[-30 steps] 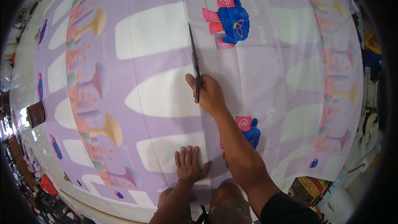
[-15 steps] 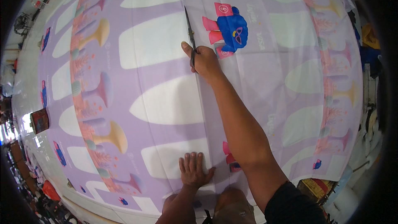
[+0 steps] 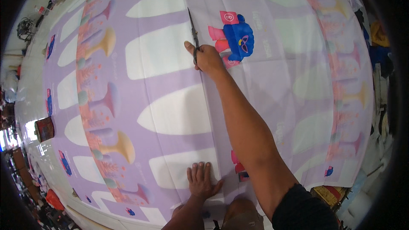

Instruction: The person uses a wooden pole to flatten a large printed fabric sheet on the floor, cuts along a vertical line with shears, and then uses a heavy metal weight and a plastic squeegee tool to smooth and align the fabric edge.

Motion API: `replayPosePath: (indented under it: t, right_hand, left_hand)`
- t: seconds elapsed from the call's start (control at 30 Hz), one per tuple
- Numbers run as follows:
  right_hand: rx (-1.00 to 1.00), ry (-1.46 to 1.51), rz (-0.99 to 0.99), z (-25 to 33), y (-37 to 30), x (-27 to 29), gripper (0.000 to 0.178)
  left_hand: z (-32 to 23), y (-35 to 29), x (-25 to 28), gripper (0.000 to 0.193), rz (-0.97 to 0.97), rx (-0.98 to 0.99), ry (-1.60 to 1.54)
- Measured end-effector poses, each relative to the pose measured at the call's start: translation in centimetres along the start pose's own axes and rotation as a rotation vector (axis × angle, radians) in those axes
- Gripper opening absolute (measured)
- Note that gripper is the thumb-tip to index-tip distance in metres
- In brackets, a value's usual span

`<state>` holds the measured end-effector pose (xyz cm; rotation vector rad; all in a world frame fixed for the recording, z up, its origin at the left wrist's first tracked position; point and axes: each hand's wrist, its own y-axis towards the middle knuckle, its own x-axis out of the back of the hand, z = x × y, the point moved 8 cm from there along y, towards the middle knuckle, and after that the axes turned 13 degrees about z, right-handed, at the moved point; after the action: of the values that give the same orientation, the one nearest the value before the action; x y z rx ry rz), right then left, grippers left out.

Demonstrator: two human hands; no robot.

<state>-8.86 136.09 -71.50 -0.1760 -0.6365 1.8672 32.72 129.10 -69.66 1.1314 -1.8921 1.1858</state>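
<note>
A wide printed fabric sheet (image 3: 172,113), lilac with white arch shapes, lies spread before me. My right hand (image 3: 208,61) grips dark scissors (image 3: 193,30) by the handles, arm stretched forward. Their blades point away from me along a lengthwise line in the fabric, between the lilac part and a paler part to its right; whether they are parted I cannot make out. Near my knees my left hand (image 3: 202,180) presses flat on the fabric, fingers spread, over a white shape. Right of the scissors is a printed blue figure (image 3: 238,38) with pink limbs.
A brown block-like object (image 3: 44,129) sits on the fabric's left side. Clutter lines the left floor, including a coiled dark cable (image 3: 25,29) and a red item (image 3: 54,199). A yellow-and-red bundle (image 3: 334,196) lies at the lower right. My knees (image 3: 243,215) touch the near edge.
The view has shifted slightly, so the fabric's print appears a little lower and to the right. My right hand with the scissors has advanced slightly along the line; my left hand stays flat.
</note>
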Motion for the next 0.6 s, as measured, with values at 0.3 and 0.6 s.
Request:
replayPosePath:
  t: [0.3, 0.6]
  right_hand:
    - [-0.039, 0.007, 0.012, -0.6, 0.4, 0.3, 0.071]
    - [-0.029, -0.066, -0.059, -2.2, 1.3, 0.4, 0.064]
  left_hand:
    - [7.5, 28.4, 21.7, 0.048, -0.631, -0.048, -0.142]
    - [9.3, 40.7, 22.5, 0.06, -0.458, 0.086, 0.144]
